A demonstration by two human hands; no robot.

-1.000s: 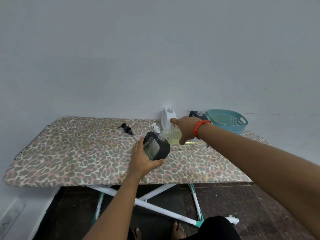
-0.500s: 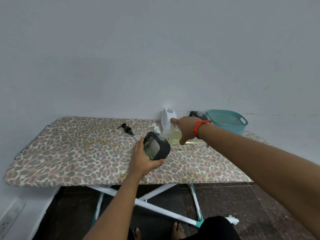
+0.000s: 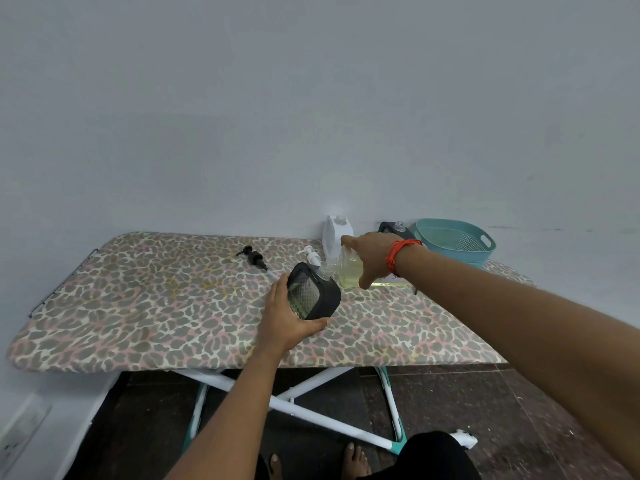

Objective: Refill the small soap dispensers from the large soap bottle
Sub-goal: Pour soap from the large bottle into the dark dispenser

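The large soap bottle (image 3: 348,269) is lying tilted on its side above the middle of the ironing board (image 3: 145,306), its neck pointing left and down into the top of the black dispenser (image 3: 313,292). The right hand (image 3: 369,256) is reaching in from the right with a red thread band (image 3: 398,254) at the wrist, its fingers curling closed over the bottle's body. The left hand (image 3: 285,318) is coming up from below, fingers and thumb wrapping around the black dispenser's lower side and holding it leaning.

The board is wearing a leopard-print cover and standing on white and teal crossed legs (image 3: 311,407) over a dark floor, against a plain pale wall (image 3: 311,116). A black pump head (image 3: 252,256) and a white pump head (image 3: 311,254) are lying loose on the cover.

The bottle is showing pale yellow liquid, and a greenish liquid is showing through the dispenser's textured clear face. A white dispenser (image 3: 336,233) and another dark dispenser (image 3: 394,228) are standing uncapped at the back edge; their contents cannot be told. A teal basket (image 3: 457,240) is sitting at the far right.
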